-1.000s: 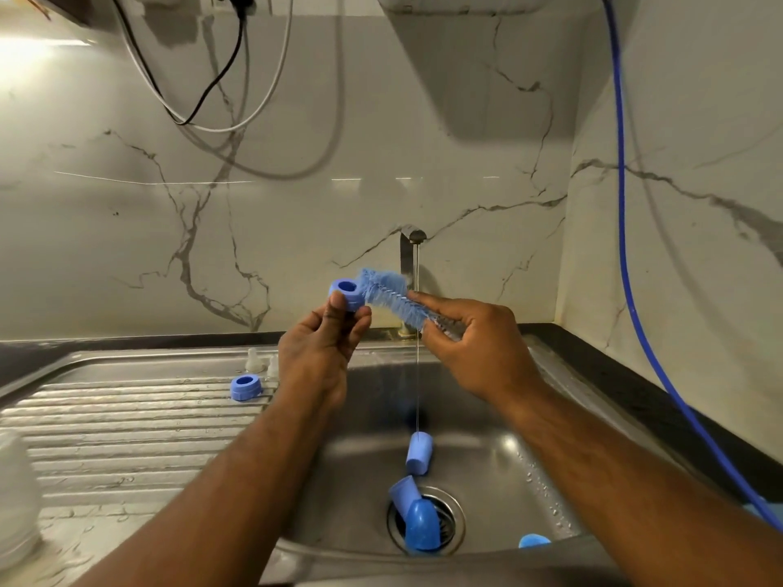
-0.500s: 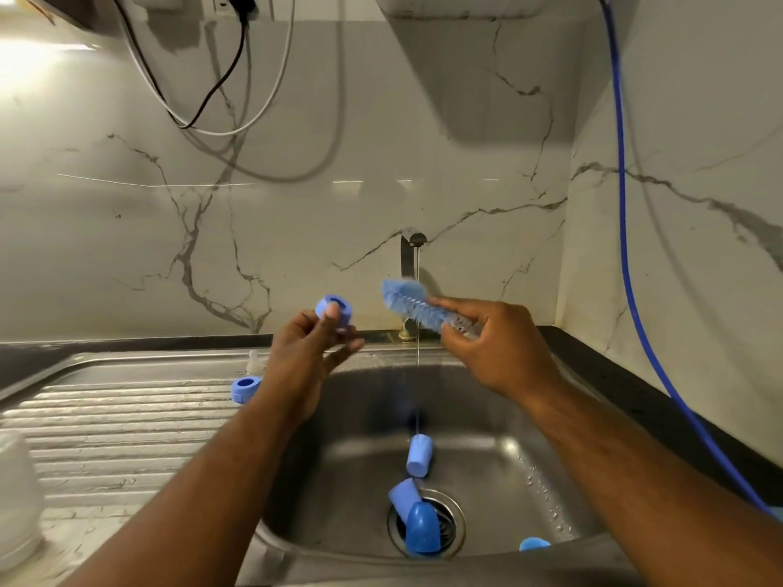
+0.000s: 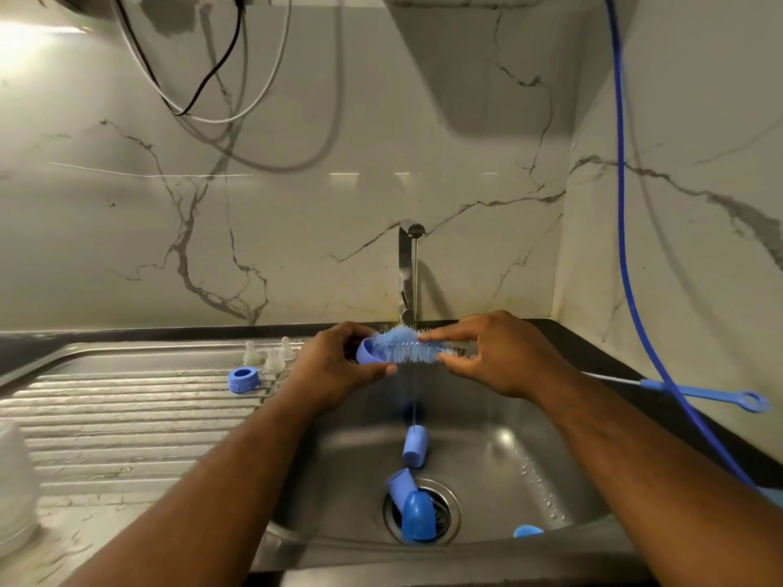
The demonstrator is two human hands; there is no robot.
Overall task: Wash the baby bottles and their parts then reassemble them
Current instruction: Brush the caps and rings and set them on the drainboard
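ring (image 3: 367, 353): likely light, stiff, slippery; left hand (image 3: 334, 370) pinches rim, frame centre
brush (image 3: 404, 350): soft bristles; right hand (image 3: 500, 353) grips its stem

Brushed steel sink (image 3: 529, 459), glossy marble wall (image 3: 296, 226), plastic bristle brush (image 3: 402, 347)

Blue plastic caps (image 3: 415, 446) cluttered the steel sink basin (image 3: 529, 459) around its drain, lower centre; bare steel lay right of them. A thin blue hose (image 3: 621, 213) hung down the right side.
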